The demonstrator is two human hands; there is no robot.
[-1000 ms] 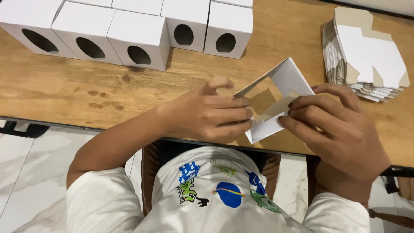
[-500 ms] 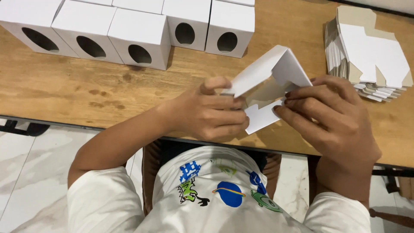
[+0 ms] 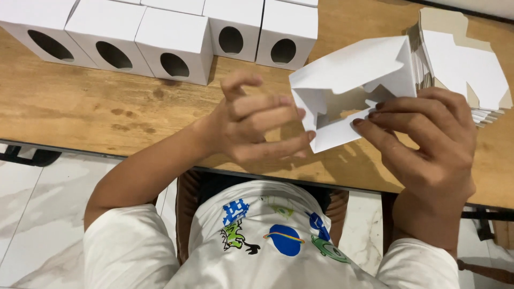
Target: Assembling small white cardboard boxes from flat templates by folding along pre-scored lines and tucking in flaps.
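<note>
I hold a half-folded white cardboard box point(image 3: 350, 75) above the wooden table point(image 3: 80, 107), its open end with loose flaps facing me. My right hand point(image 3: 428, 144) grips its right lower side, fingers on a flap. Just left of the box is my left hand point(image 3: 257, 126), its fingers spread and curled; the fingertips touch or nearly touch the box's lower left corner.
Several finished white boxes with oval holes point(image 3: 171, 45) stand in a row along the table's far left side. A stack of flat white box blanks point(image 3: 460, 69) lies at the far right. Below the table edge are a white tiled floor point(image 3: 32, 214) and my white printed shirt point(image 3: 267, 241).
The box has been lifted and turned so its open end faces me. My left hand has let go of its grip and opened beside it. My right hand keeps hold.
</note>
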